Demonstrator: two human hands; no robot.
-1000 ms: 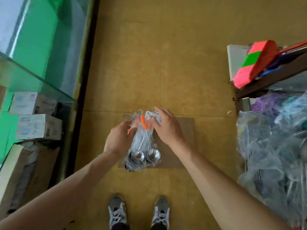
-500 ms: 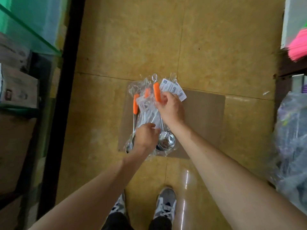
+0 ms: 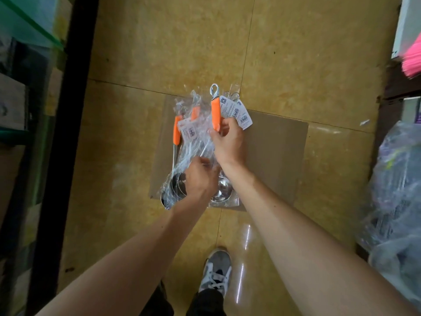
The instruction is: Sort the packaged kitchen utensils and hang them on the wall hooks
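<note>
I hold a bunch of packaged steel ladles with orange handles, wrapped in clear plastic, above the floor. My right hand (image 3: 229,143) grips one ladle's orange handle (image 3: 215,112), whose metal hanging loop sticks up; white barcode tags (image 3: 237,114) fan out beside it. My left hand (image 3: 200,179) grips the crinkled plastic of the other packaged ladles (image 3: 182,142) lower down, near the shiny bowls (image 3: 176,187). Another orange handle (image 3: 177,133) shows at the left of the bunch. No wall hooks are in view.
A flat sheet of cardboard (image 3: 278,156) lies on the yellow tiled floor under the ladles. Dark shelving with boxes (image 3: 13,96) and a black upright (image 3: 66,133) run along the left. A heap of plastic-wrapped goods (image 3: 396,190) sits at the right; my shoe (image 3: 215,273) is below.
My left hand slid down from the handles to the plastic near the bowls. My right hand now grips one orange handle and has drawn it up apart from the others.
</note>
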